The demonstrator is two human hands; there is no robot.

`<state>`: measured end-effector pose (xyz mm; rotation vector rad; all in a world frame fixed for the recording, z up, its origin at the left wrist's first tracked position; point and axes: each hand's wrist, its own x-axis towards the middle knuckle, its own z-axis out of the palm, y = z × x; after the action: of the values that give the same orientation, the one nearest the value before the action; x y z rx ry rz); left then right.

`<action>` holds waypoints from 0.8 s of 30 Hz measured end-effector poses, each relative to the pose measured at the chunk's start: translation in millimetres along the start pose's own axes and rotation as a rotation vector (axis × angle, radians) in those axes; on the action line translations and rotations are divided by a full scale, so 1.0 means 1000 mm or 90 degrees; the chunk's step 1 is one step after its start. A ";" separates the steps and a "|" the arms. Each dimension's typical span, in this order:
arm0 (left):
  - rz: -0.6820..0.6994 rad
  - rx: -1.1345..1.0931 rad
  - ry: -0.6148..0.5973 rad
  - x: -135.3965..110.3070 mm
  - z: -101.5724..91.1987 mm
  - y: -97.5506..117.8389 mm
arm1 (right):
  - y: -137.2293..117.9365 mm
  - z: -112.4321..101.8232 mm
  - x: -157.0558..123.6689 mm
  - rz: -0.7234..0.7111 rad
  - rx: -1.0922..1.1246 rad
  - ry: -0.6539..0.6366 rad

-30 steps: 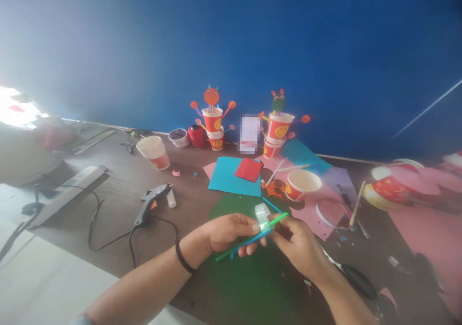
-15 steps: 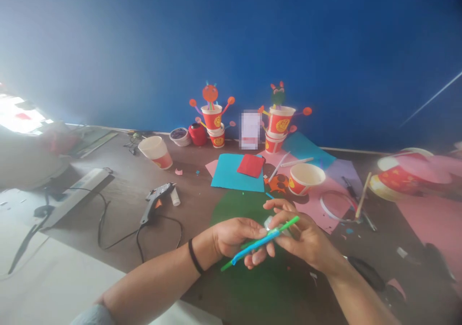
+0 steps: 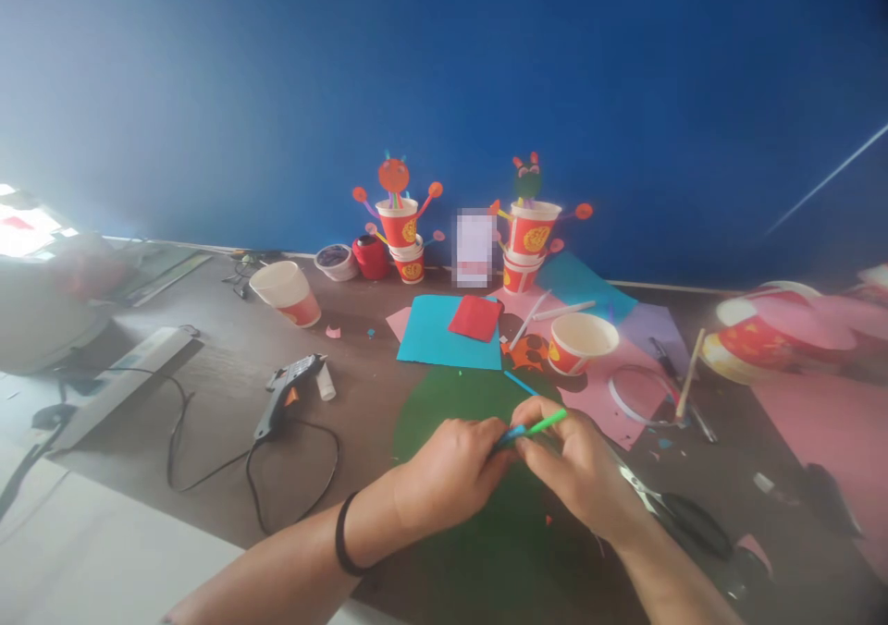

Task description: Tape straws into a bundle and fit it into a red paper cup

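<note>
My left hand (image 3: 450, 472) is closed around a blue straw (image 3: 511, 435), its fingers turned away from view. My right hand (image 3: 579, 477) pinches a bright green straw (image 3: 548, 422) close beside it. The two straws lie end to end or overlapping; the hands hide their join. Below both hands lies a dark green paper sheet (image 3: 444, 394). Another thin blue straw (image 3: 520, 383) rests on the sheet just beyond the fingertips.
A glue gun (image 3: 281, 398) with its cord lies left, scissors (image 3: 666, 505) lie right. Paper cups (image 3: 583, 343), a blue sheet (image 3: 437, 338) and a red square (image 3: 475, 318) sit ahead. Two cup figures (image 3: 399, 227) stand by the blue wall.
My left hand has turned over and closed around the straws, hiding most of their length. My right fingers have drawn in against it. The clear whitish item in my right hand is now hidden.
</note>
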<state>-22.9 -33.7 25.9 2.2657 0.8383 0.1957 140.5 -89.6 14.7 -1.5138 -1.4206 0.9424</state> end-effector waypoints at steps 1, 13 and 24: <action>-0.007 -0.017 0.001 0.000 -0.001 0.000 | -0.002 0.000 -0.001 -0.001 0.004 -0.005; -0.055 -0.343 -0.029 0.003 -0.001 -0.006 | -0.005 -0.001 0.001 0.050 0.111 -0.074; -0.133 -0.775 -0.201 0.010 0.009 -0.022 | 0.003 -0.007 0.001 0.025 0.185 -0.087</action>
<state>-23.0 -20.2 3.5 1.0230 0.5316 0.1730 148.5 -89.4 14.5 -1.2847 -1.2866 1.2377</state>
